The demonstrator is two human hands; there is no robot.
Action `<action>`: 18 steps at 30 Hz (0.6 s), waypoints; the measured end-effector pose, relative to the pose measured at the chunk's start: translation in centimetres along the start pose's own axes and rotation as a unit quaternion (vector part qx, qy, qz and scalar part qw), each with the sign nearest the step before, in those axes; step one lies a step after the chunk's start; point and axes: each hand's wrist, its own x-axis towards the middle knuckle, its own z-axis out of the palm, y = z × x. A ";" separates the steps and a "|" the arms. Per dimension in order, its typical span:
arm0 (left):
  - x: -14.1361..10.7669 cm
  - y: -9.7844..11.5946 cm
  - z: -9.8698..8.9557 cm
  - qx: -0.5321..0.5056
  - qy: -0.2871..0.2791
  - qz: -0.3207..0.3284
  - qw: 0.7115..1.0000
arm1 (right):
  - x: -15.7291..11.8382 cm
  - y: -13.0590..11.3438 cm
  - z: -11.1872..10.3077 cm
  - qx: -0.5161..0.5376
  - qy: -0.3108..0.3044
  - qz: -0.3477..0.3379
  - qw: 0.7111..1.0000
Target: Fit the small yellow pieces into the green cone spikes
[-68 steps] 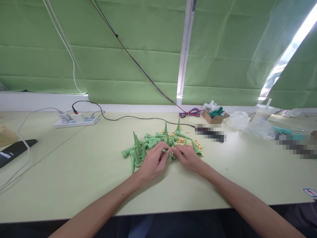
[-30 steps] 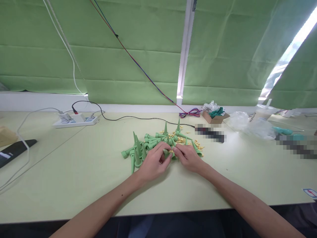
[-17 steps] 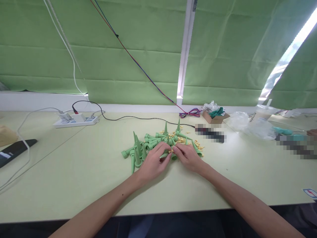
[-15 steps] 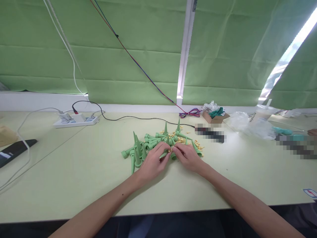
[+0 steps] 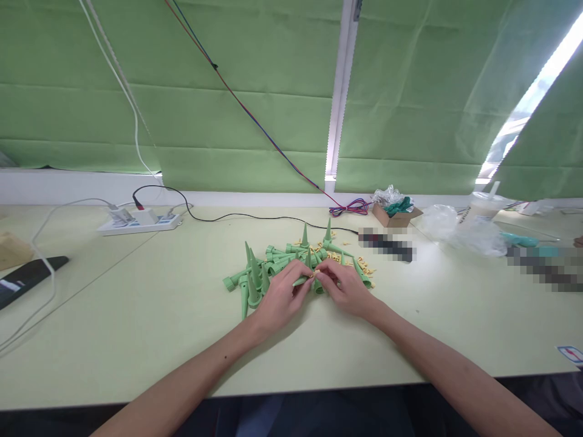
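Pale bench (image 5: 173,340): the left hand (image 5: 285,294) pinches a green spike (image 5: 300,281), fingertips nearly closed; the right hand (image 5: 346,287) pinches a small yellow piece (image 5: 316,273) beside it.

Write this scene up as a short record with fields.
Left hand: holds a green spike
Right hand: fingertips at a small yellow part; whether it grips it is unclear
Heap: green cones, some upright, some lying
Loose: yellow pieces beside the cones
Far left: power strip, plugs in
Far right: open carton
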 end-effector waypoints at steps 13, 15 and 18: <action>0.0 0.2 -0.3 0.001 0.002 -0.001 1.000 | -0.1 0.2 0.1 0.008 -0.004 0.002 1.000; 0.0 0.2 -0.3 0.004 0.000 0.002 1.000 | -0.1 0.2 0.1 0.010 -0.004 0.002 1.000; 0.0 0.2 -0.3 0.011 -0.002 0.002 1.000 | -0.1 0.2 0.1 0.012 -0.005 0.004 1.000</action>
